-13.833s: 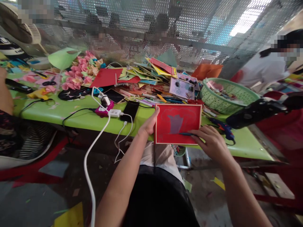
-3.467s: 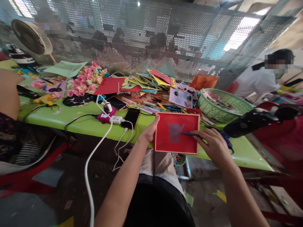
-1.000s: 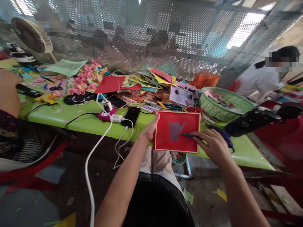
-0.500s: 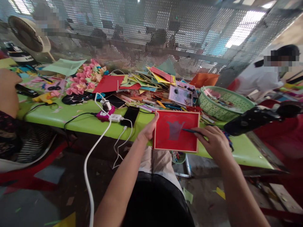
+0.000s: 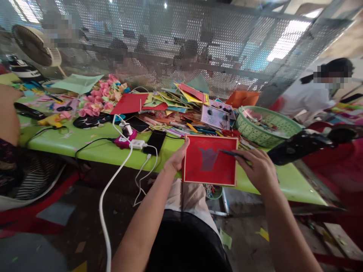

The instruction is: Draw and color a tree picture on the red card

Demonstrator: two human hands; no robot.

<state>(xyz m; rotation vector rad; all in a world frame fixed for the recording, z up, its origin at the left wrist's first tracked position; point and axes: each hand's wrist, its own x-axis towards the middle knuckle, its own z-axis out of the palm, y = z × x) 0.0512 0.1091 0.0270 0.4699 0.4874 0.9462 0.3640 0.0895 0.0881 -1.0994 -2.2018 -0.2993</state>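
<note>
Red panel point(image 5: 221, 173) held over table's point(image 5: 93, 147) near edge. Left hand point(image 5: 177, 158) clamped on panel's left side, other fingers than thumb hidden. Right hand point(image 5: 256, 164): fingers pinched on pen point(image 5: 231, 153), tip near grey shape point(image 5: 208, 160). Bottle point(image 5: 25, 71), table's far left: dark letters on white band, unreadable.
</note>
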